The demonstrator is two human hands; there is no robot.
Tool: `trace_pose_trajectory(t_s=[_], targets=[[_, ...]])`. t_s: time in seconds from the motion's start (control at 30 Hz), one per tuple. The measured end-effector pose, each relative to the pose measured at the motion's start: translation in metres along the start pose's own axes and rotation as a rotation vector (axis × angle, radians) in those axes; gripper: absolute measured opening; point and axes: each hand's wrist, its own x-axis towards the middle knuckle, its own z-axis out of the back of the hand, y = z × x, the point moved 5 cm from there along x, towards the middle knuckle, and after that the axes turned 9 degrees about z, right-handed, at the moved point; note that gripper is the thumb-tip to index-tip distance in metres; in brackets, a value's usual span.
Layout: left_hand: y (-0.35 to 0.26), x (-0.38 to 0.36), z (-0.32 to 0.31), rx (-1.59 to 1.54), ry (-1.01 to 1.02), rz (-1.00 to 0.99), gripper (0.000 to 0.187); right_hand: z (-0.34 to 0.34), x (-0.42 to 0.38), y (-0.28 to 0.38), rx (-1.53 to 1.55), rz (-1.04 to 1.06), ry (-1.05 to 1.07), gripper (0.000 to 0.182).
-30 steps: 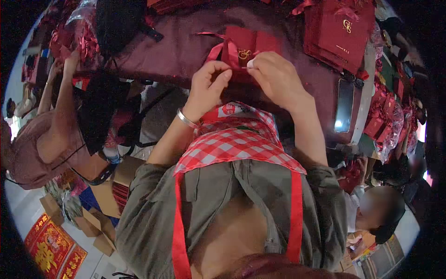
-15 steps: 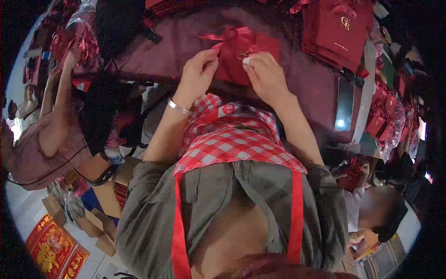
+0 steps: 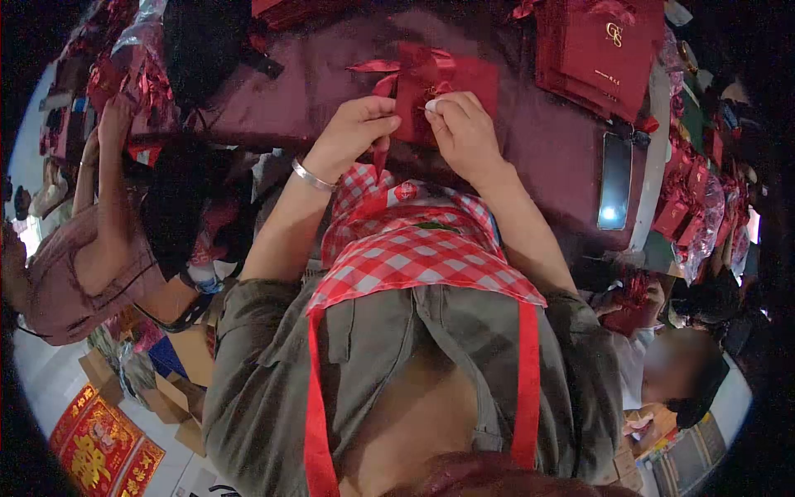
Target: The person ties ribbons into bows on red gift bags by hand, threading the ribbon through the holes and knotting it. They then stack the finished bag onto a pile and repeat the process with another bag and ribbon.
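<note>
A red gift bag [image 3: 479, 76] with gold lettering lies flat on the dark red table in front of me. A glossy red ribbon [image 3: 374, 65] is looped at its top, with tails spreading to the left. My left hand [image 3: 354, 137] is closed at the bag's left edge, pinching a ribbon tail that hangs below the fingers. Over the bag's face, my right hand [image 3: 465, 132] is closed, fingertips together near the ribbon and lettering. Something white covers one of its fingertips. Whatever lies between those fingers is hidden.
A stack of red bags [image 3: 592, 62] stands at the table's back right. A smartphone [image 3: 614, 182] lies near the right edge, with plastic-wrapped red bags [image 3: 691, 199] beyond. Another person's arm [image 3: 114, 182] reaches up at the left, and a second person sits at lower right.
My left hand has moved slightly down, and a ribbon tail now hangs beneath it. My right hand has shifted a little left over the bag. The co-worker's arm at the left has moved slightly.
</note>
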Motion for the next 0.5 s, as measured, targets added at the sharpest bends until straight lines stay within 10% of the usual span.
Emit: trace_pose_trajectory(t_s=[0.5], targets=[[0.0016,-0.0035,-0.0006,-0.032,0.071,-0.016,0.012,0.0027,0.0044,0.0012,0.029,-0.032,0.098,0.009]])
